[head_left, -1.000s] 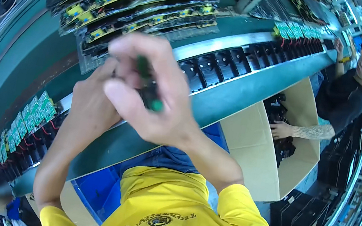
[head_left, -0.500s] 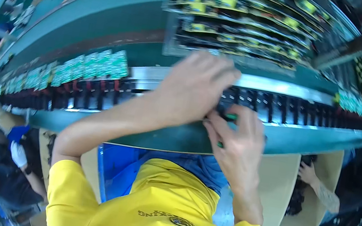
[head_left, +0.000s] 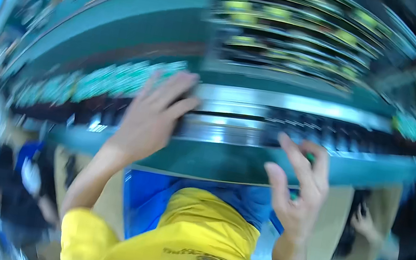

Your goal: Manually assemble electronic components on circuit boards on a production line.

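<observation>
My left hand (head_left: 158, 113) lies over the left end of the metal rail, its fingers stretched toward the green circuit boards (head_left: 111, 83) and the black parts beneath them. Nothing shows in its grip. My right hand (head_left: 301, 181) hovers at the rail's near side, thumb and forefinger apart. Its other fingers curl around a slim green tool (head_left: 310, 157), which shows only in small bits between them; its kind is unclear. To the right, a row of black parts (head_left: 348, 144) sits along the rail. Between my hands a bare stretch of metal rail (head_left: 224, 133) shows. Motion blurs the picture.
Beyond the rail stands a stack of boards with yellow components (head_left: 292, 20). A green conveyor belt (head_left: 143, 25) runs at the far left. Cardboard boxes (head_left: 326, 227) flank me below the bench edge. Co-workers' hands show at both sides, one gloved (head_left: 30, 177).
My left hand has swung left, away from my right hand, to the left-hand boards. My right hand has shifted slightly right, and its thumb and forefinger have parted. The view has shifted too.
</observation>
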`<state>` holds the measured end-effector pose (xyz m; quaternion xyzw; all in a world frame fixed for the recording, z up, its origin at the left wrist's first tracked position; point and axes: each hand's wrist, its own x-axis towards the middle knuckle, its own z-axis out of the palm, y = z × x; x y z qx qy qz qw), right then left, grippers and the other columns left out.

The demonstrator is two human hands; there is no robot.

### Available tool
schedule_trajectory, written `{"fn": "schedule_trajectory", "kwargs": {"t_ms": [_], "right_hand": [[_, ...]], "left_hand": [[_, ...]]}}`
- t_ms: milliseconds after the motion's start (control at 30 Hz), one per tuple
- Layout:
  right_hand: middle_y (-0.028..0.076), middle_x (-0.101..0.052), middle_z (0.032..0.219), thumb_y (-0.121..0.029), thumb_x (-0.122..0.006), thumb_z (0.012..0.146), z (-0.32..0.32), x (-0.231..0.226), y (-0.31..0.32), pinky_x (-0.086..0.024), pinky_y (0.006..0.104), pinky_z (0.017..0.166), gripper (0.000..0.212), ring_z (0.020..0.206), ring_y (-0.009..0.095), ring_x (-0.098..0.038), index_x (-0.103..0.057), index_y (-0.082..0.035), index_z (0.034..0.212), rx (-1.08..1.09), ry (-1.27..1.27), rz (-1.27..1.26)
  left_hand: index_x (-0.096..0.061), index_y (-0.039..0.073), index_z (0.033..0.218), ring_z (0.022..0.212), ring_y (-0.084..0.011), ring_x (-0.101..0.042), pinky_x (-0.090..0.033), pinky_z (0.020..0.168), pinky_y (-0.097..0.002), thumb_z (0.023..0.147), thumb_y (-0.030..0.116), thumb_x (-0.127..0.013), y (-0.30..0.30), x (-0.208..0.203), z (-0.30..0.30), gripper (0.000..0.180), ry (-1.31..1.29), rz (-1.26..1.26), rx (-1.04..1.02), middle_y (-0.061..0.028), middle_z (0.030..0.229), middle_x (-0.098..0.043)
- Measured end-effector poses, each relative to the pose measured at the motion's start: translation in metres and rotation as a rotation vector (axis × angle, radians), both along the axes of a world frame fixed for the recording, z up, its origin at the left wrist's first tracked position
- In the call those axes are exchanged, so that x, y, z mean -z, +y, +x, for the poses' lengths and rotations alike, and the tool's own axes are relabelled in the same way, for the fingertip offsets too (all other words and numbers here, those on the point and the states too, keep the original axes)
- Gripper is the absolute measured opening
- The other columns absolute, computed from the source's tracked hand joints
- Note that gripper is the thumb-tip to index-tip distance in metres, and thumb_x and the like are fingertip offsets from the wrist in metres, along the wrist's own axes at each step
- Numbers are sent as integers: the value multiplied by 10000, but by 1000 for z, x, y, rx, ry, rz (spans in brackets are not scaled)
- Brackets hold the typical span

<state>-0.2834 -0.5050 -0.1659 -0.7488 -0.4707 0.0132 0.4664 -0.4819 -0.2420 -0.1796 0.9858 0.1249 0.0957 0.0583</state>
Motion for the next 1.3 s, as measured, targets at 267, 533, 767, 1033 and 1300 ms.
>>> {"fn": "schedule_trajectory", "kwargs": {"t_ms": [267, 533, 767, 1033, 1300], "right_hand": [[234, -748, 1470, -228, -727, 1021, 232, 33, -98, -574, 431, 1122, 616, 1306, 393, -736, -631, 36, 1569, 854, -188, -150], [258, -767, 1445, -384, -716, 1027, 421, 48, -203, -586, 469, 1107, 649, 1322, 422, -736, -661, -24, 1564, 1087, -69, -547], [176, -776, 1471, -361, -748, 1051, 391, 60, -200, -593, 457, 1082, 600, 1318, 390, -743, -664, -97, 1583, 895, -94, -496], [119, -787, 1451, -272, -755, 1075, 304, 58, -158, -593, 409, 1024, 534, 1281, 335, -749, -665, -91, 1570, 727, -182, -385], [115, -791, 1159, -233, -687, 1110, 213, 5, -105, -593, 361, 842, 407, 929, 249, -716, -696, -80, 1488, 712, -185, 9]], "left_hand": [[-611, 49, 1569, 1589, -447, -483, -335, 1345, -627, 928, -49, -650, -90, 23, 33, 650, -336, -226, 2, -211, 1726, -512], [-567, 26, 1605, 1520, -447, -530, -454, 1253, -542, 966, -17, -673, -98, 48, 71, 649, -412, -539, -6, -226, 1684, -523], [-554, 24, 1622, 1484, -436, -542, -473, 1211, -533, 999, 27, -691, -106, 47, 86, 637, -470, -617, -50, -223, 1668, -526], [-549, 33, 1632, 1428, -420, -545, -472, 1179, -538, 1024, 93, -707, -96, 39, 57, 631, -350, -357, -228, -216, 1672, -516], [-550, 31, 1636, 1420, -433, -544, -419, 1235, -550, 1018, 132, -725, -100, 39, 38, 650, -291, -225, -323, -222, 1671, -523]]}}
